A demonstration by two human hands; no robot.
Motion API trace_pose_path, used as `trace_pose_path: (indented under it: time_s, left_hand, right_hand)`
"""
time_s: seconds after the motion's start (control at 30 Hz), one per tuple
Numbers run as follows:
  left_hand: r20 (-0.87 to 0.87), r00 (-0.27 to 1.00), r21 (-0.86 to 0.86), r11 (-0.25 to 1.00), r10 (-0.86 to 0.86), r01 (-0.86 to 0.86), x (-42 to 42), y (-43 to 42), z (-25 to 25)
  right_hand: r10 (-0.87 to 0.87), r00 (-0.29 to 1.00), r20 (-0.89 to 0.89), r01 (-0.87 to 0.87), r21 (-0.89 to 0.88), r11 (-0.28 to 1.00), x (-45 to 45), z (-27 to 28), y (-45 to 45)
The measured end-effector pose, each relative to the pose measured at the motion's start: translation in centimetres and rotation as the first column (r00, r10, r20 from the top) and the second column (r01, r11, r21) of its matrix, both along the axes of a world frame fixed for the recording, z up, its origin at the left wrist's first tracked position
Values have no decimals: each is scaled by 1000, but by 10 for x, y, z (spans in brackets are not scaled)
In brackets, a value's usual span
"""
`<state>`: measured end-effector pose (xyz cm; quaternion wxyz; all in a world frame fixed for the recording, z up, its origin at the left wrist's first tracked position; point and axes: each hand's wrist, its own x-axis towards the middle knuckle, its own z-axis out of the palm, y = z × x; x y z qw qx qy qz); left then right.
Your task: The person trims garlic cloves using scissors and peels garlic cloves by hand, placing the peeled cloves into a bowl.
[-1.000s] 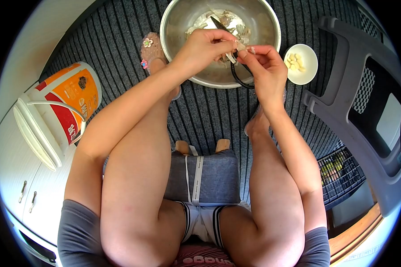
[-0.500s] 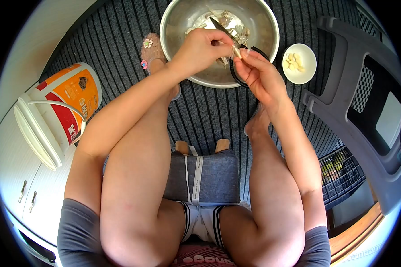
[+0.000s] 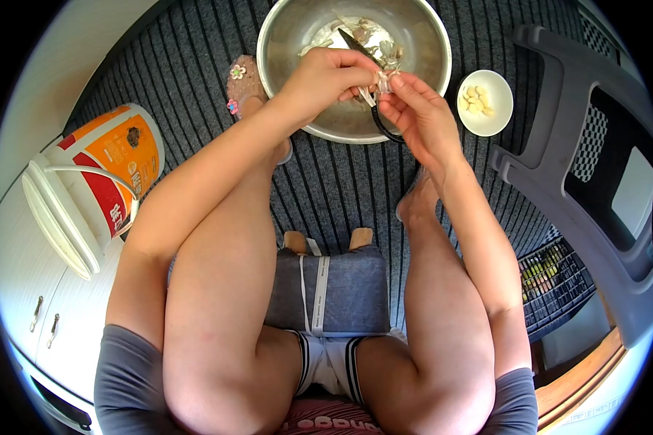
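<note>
R hand (image 3: 429,119) shifted slightly far vs. 0.5 s ago, now hiding more of the scissors (image 3: 357,48). Its fingertips meet L hand's (image 3: 325,78), both pinching a papery garlic piece (image 3: 384,81) over basin's (image 3: 422,36) near side. Prob. best: peel w/ thumb, clear of blade.

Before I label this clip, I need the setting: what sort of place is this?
Likely a home kitchen: what looks like peeled garlic sits in a white bowl, papery skins lie in a metal basin, and white cabinet doors stand at the picture's left.
</note>
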<state>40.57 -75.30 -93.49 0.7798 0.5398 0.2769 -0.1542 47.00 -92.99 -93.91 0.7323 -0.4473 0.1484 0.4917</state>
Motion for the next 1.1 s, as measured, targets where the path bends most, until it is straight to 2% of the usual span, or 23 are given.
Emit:
trace_pose_path:
  time_s: [0.07,0.17,0.27,0.3,0.33,0.37,0.4,0.43,0.53,0.67,0.77,0.87,0.97,1.07,1.1]
  left_hand:
    - [-24,997,-129,989,71,-73,0,-2,-1]
    - [-147,976,-332,922,159,-200,-2,-7,1]
    - [-127,992,-119,992,16,-31,-11,9,-20]
    - [-77,995,95,992,-71,78,-11,8,-20]
    - [-45,985,309,935,-166,172,-11,8,-20]
    - [-36,965,509,826,-262,243,-12,6,-20]
    - [-18,955,521,813,-296,262,-10,4,-15]
    - [-2,944,533,798,-330,281,-6,2,-12]
    - [55,917,633,724,-396,274,-4,-1,-3]
    - [208,847,780,605,-489,157,-6,-3,-7]
    - [86,888,707,656,-451,265,-2,-1,8]
    - [149,921,602,772,-360,204,-5,-1,-1]
    - [161,959,413,899,-231,147,-8,0,-17]
    - [19,994,246,964,-105,97,-7,-4,-1]
    - [58,993,290,954,-103,81,-7,-4,-2]
  right_hand:
    - [-61,996,-61,65,57,996,-4,-4,-1]
    - [-221,975,-17,221,39,974,-6,-4,3]
    - [-297,943,150,305,-33,952,6,-12,-6]
    - [-181,937,298,238,-167,957,5,-7,-5]
    - [-27,916,399,135,-243,961,2,-6,-3]
    - [134,867,481,37,-329,944,-4,-5,-2]
    - [295,789,539,-50,-422,905,-9,-5,0]
    - [315,704,637,-8,-437,900,-14,-4,3]
    - [324,676,662,64,-491,869,-13,0,7]
    - [464,584,666,23,-586,810,-11,4,5]
    - [430,595,679,9,-540,842,-13,2,5]
    - [276,708,650,-1,-389,921,-15,0,4]
    - [131,828,544,14,-255,967,-14,1,6]
    - [96,912,399,29,-296,955,-11,5,8]
    - [172,854,490,13,-352,936,-11,2,7]
